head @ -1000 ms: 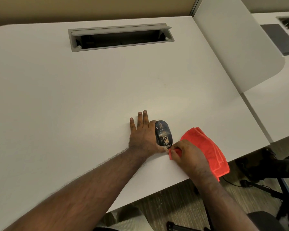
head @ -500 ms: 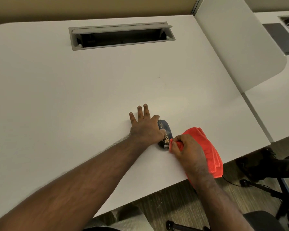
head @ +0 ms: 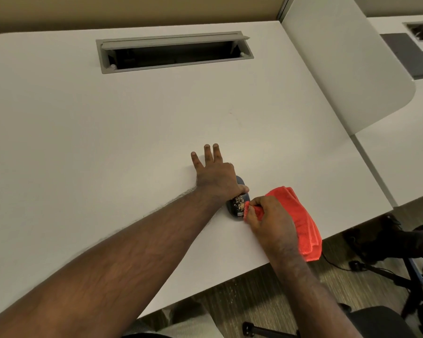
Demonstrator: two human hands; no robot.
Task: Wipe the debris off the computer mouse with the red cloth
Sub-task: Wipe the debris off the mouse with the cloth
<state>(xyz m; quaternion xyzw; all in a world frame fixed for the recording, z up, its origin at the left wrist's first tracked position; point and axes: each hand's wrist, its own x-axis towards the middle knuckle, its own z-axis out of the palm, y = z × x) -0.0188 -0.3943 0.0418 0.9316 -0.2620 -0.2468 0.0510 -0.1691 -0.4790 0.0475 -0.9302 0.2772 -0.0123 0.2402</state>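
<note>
A dark computer mouse (head: 237, 206) lies near the front edge of the white desk (head: 108, 142), with tan crumbs on its rear half. My left hand (head: 215, 176) lies over its front. Three fingers stretch straight onto the desk and the thumb hooks round the mouse's right side. My right hand (head: 271, 220) grips a bunched corner of the red cloth (head: 300, 215). That corner touches the mouse's right rear edge. The remaining cloth trails behind my right hand toward the desk edge.
A grey cable hatch (head: 174, 52) stands open at the back of the desk. A white divider panel (head: 340, 57) rises on the right, with a closed laptop (head: 408, 54) on the neighbouring desk beyond it. A dark chair base (head: 401, 252) sits on the floor at lower right.
My left hand slid from beside the mouse onto its front, thumb now round its right side. My right hand brought the cloth corner forward against the mouse's rear right.
</note>
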